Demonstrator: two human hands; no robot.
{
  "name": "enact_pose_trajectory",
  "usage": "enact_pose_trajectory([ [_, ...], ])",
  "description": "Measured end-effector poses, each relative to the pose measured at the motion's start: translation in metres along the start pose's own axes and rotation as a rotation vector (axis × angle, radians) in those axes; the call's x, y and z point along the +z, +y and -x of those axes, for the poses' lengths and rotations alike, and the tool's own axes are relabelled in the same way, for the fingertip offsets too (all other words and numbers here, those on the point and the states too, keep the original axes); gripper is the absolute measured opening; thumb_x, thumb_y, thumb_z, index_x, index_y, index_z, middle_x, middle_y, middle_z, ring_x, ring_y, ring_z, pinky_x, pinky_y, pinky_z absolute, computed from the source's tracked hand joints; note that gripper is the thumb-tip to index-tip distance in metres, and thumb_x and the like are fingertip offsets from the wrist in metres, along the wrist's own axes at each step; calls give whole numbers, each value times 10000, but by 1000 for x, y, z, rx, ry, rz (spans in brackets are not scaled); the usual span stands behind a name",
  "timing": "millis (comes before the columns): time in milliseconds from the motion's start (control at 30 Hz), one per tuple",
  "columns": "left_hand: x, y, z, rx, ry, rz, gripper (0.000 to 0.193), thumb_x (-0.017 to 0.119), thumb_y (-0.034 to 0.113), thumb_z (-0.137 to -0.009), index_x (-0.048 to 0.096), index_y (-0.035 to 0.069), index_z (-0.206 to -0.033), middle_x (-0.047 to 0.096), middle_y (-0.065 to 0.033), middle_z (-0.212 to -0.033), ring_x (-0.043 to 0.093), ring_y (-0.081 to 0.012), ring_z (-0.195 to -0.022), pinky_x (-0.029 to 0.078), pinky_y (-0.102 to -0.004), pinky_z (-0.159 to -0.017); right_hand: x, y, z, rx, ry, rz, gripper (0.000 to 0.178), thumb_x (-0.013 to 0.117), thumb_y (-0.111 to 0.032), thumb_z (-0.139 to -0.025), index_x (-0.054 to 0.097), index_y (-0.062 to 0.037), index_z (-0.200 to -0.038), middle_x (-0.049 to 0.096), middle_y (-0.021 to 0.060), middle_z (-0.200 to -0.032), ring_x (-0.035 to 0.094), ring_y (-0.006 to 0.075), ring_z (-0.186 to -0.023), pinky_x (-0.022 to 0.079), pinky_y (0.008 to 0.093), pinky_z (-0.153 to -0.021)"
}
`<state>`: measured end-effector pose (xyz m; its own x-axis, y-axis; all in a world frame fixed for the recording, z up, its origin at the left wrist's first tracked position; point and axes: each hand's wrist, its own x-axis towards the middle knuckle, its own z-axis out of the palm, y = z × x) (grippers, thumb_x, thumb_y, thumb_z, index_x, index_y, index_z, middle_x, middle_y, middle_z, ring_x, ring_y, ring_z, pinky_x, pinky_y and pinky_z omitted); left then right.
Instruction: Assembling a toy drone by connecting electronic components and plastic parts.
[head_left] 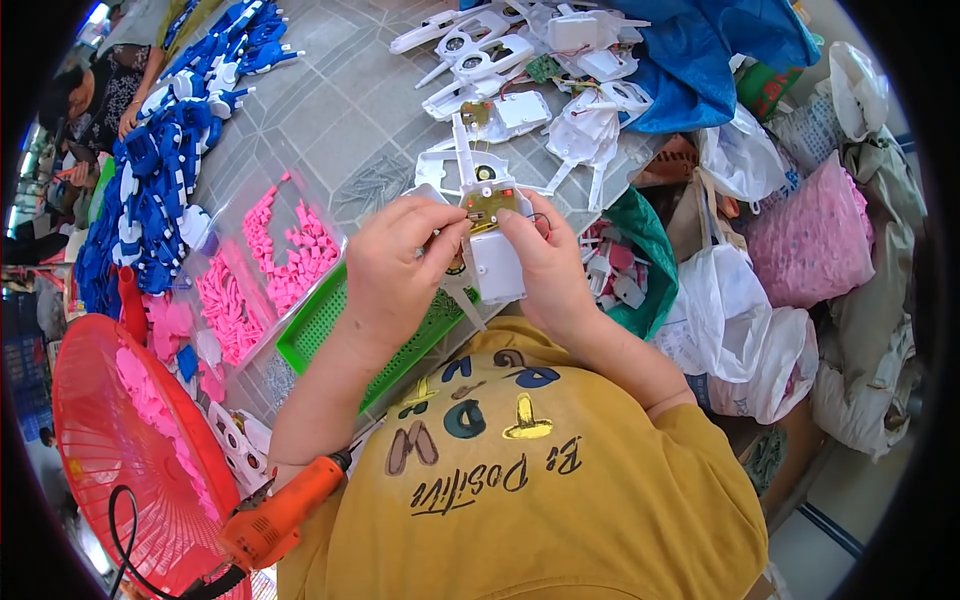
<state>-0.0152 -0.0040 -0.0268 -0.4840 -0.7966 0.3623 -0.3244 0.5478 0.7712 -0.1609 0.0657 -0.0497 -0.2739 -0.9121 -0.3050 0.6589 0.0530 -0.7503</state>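
In front of my chest is a white plastic toy housing with a pale battery box [496, 268] at its near end. A small yellow-brown circuit board [495, 206] sits on the housing, with a thin red wire beside it. My right hand [548, 262] grips the housing from the right, its thumb lying on the board's edge. Thumb and forefinger of my left hand [395, 265] are pinched at the board's left side; what they hold, if anything, is too small to make out. Beyond lies another open white housing [435, 167] on the table.
A green basket [318, 335] lies under my left forearm, beside clear trays of pink parts [265, 262]. Screws [375, 182] lie scattered on the table. White housings [590, 130] are heaped far right, blue parts [150, 200] far left. An orange electric screwdriver [285, 510] and red basket [130, 440] are near left.
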Motion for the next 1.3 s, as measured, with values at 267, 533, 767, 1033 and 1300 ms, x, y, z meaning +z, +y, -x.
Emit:
enact_pose_trajectory([
  [267, 2, -6, -3, 179, 52, -170, 148, 746, 77, -794, 689, 58, -930, 686, -79, -901, 660, -278, -793, 515, -375, -702, -2, -2, -3, 58, -51, -7, 253, 571, -125, -951, 560, -51, -1193, 653, 35, -959, 625, 84, -785, 509, 237, -666],
  [533, -4, -8, -3, 117, 17, -125, 122, 739, 68, -796, 691, 50, -907, 718, -90, -931, 685, -279, -900, 506, -365, -811, -10, -5, -12, 170, -247, -168, 369, 419, -277, -1003, 575, -51, -1250, 682, 97, -1124, 680, 175, -972, 536, 331, -871],
  [767, -13, -4, -6, 234, 37, -183, 122, 735, 49, -794, 700, 39, -910, 719, -96, -937, 685, -267, -899, 496, -369, -823, -16, -24, -15, 231, -318, 8, 418, 414, -290, -1012, 557, -10, -1288, 671, 106, -1183, 671, 184, -1044, 542, 343, -887],
  [1033, -21, 2, -6, 263, -109, -198, 137, 734, 53, -789, 697, 20, -917, 709, -107, -923, 678, -268, -904, 491, -388, -847, -7, -40, -8, 248, -275, 177, 378, 457, -214, -968, 549, -21, -1280, 659, 81, -1143, 662, 151, -1009, 566, 309, -786],
  [1300, -23, -4, -3, 311, -153, -205, 179, 737, 46, -766, 704, 17, -940, 705, -110, -931, 673, -273, -904, 497, -405, -882, -12, -48, -18, 236, -344, 582, 313, 575, -229, -927, 576, -36, -1174, 632, 14, -1005, 594, 58, -833, 502, 216, -650],
])
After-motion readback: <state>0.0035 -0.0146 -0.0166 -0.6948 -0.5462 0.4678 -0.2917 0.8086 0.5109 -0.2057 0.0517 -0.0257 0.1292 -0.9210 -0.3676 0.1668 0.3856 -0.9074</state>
